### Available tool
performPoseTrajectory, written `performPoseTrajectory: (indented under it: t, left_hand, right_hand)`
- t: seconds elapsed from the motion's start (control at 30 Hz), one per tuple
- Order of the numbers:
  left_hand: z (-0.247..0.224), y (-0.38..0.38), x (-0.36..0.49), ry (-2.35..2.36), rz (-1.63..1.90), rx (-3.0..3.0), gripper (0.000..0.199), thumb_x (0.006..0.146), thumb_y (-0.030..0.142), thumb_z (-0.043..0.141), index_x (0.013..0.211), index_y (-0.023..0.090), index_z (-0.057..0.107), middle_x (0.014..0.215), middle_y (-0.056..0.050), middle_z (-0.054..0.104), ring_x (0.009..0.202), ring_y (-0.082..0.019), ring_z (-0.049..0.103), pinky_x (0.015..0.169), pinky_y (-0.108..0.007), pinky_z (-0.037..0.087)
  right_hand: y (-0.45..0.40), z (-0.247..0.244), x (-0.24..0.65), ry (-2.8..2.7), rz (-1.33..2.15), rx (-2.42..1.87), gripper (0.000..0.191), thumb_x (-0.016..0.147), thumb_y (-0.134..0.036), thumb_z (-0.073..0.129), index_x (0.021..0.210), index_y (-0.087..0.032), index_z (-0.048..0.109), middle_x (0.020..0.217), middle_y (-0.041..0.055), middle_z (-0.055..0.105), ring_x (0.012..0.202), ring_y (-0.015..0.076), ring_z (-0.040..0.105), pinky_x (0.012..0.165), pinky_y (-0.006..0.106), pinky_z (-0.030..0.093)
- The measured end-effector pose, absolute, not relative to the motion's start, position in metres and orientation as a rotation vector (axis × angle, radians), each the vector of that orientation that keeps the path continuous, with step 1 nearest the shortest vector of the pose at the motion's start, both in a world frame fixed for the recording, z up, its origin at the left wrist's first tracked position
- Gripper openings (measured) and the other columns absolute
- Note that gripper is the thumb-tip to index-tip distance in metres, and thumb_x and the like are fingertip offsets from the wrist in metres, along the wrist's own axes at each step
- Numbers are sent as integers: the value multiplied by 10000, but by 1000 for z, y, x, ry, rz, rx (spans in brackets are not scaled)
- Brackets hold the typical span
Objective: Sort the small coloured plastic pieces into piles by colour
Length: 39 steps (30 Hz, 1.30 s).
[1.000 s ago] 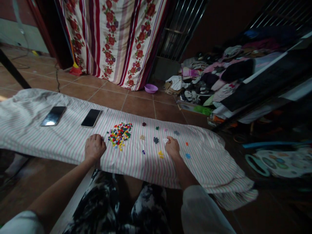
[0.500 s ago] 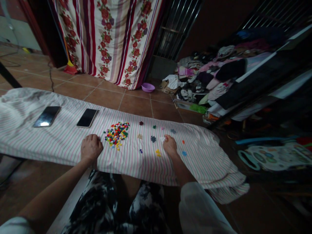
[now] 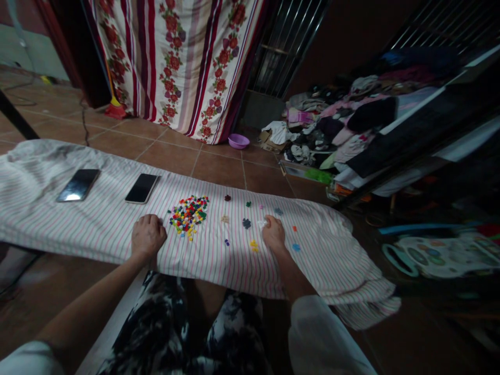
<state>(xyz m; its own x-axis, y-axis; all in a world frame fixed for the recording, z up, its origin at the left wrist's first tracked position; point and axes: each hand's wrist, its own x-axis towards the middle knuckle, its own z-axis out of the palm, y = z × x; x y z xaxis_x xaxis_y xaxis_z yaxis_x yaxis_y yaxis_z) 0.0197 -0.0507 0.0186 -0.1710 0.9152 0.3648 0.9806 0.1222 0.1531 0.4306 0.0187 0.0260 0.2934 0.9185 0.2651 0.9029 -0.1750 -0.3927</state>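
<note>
My left hand rests on the striped cloth with its fingers curled, left of a mixed pile of small coloured pieces. My right hand has its fingertips together at some white pieces; whether it grips one is too small to tell. Around it lie small one-colour groups: dark grey, yellow, beige, dark red, green, pink, grey-blue, orange, blue and purple.
Two phones, one at the far left and one nearer the pile, lie on the cloth. Beyond it are a purple basin, a floral curtain and heaped clothes. A white plastic item is at the right.
The view has shifted very slightly. Both hands keep nearly the same places on the cloth.
</note>
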Motion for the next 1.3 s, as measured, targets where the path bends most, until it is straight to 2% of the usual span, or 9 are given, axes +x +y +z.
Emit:
performPoseTrajectory:
  t: [0.2, 0.33, 0.47, 0.67, 1.0, 1.3]
  left_hand:
    - [19, -50, 20, -2212, -529, -1886, 149, 840, 243, 442, 876, 176, 570, 901, -134, 625, 927, -293, 552, 817, -412, 387]
    - [20, -51, 21, -2215, -570, -1901, 176, 846, 236, 428, 888, 167, 584, 906, -145, 622, 928, -296, 545, 813, -419, 380]
    - [22, -51, 22, -2240, -599, -1908, 182, 829, 230, 441, 902, 164, 595, 912, -148, 621, 928, -300, 536, 816, -426, 377]
    - [24, -51, 22, -2259, -561, -1912, 169, 824, 223, 444, 899, 166, 584, 922, -145, 620, 944, -297, 539, 832, -426, 380]
    - [23, -51, 22, -2266, -565, -1901, 133, 820, 225, 458, 888, 180, 563, 919, -131, 609, 946, -295, 539, 839, -419, 386]
    - [22, -51, 22, -2267, -567, -1909, 146, 824, 221, 450, 904, 175, 564, 930, -136, 611, 955, -296, 534, 852, -420, 391]
  right_hand:
    - [23, 33, 408, -1663, 46, -1885, 442, 778, -102, 402, 1091, -139, 712, 1072, 130, 663, 1047, 235, 589, 980, 363, 448]
    - [20, 42, 379, -1754, 101, -1797, 414, 808, -108, 399, 1059, -159, 724, 1125, 118, 654, 1063, 224, 577, 983, 352, 449]
    - [17, 44, 341, -1895, 163, -1648, 375, 846, -122, 415, 1027, -188, 737, 1095, 98, 666, 1041, 220, 571, 978, 356, 450]
    - [15, 40, 278, -2112, 269, -1408, 333, 901, -145, 459, 1072, -212, 736, 1071, 75, 676, 1023, 205, 573, 969, 331, 448]
    - [22, 33, 224, -2274, 352, -1460, 276, 943, -209, 523, 1111, -229, 741, 1068, 90, 657, 1055, 229, 546, 937, 338, 440]
    - [27, 35, 211, -2283, 352, -1543, 247, 898, -155, 559, 1044, -238, 741, 1056, 92, 638, 1056, 239, 530, 934, 336, 434]
